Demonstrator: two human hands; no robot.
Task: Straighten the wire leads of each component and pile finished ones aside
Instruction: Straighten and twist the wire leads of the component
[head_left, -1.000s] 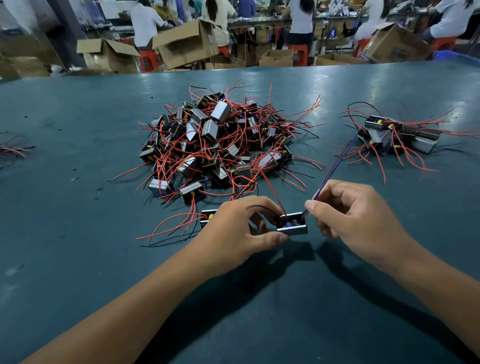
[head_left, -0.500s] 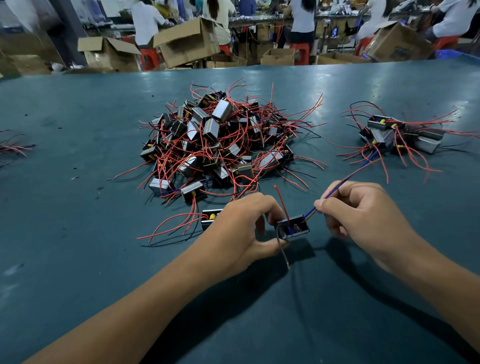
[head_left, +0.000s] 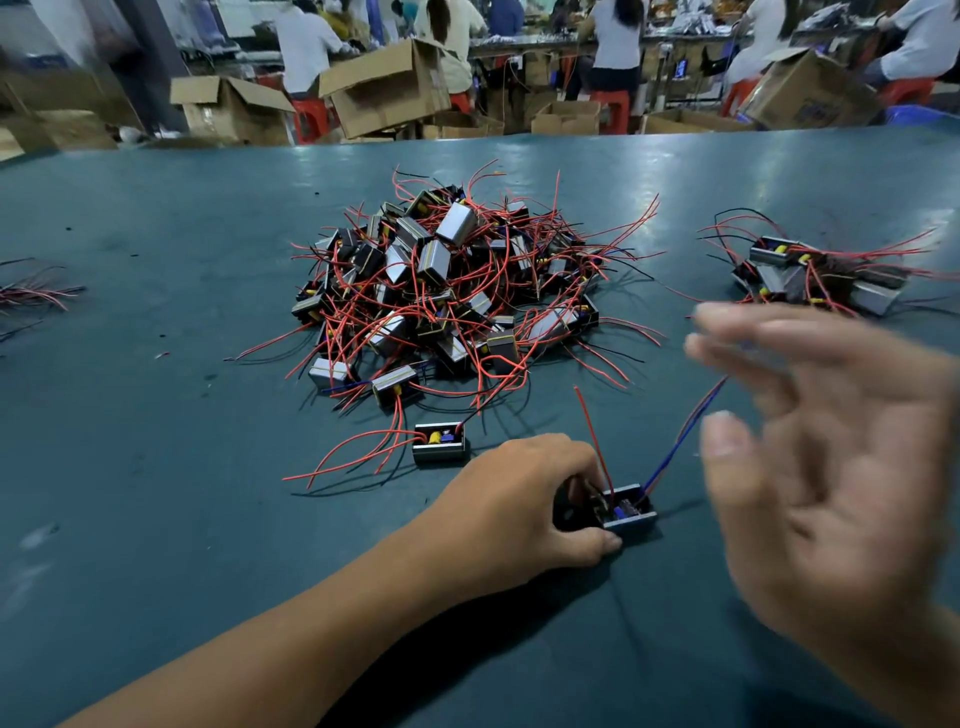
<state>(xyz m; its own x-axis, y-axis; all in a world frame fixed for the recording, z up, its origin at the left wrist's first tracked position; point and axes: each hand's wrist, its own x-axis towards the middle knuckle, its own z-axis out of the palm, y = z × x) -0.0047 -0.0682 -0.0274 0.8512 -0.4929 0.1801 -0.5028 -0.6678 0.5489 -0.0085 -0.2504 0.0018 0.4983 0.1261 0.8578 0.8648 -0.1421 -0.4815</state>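
At the near edge of the table, the left hand gripped a small component, fingers and thumb curled round its left end and holding it down on the surface. The right hand, which half a second earlier had pinched the blue lead close to the component and was drawing along it, had let go: it hung above the table to the right with fingers spread wide and motion-blurred, holding nothing. The blue lead stood free, running up and to the right from the component in a nearly straight line; its far end passed behind the blurred fingers. A red lead rose from the same component, also close to straight. Whether further leads remained under the left hand could not be told.

This release suggested that the stroke along the blue lead was finished, and that the component was at or near the point of being set aside. The likely destination was the small pile at far right, well apart from the left hand. The main heap of tangled components lay at mid-table, and one loose component with curved red leads sat just beside the left hand, probably next in turn. Most of the work appeared still to be done.
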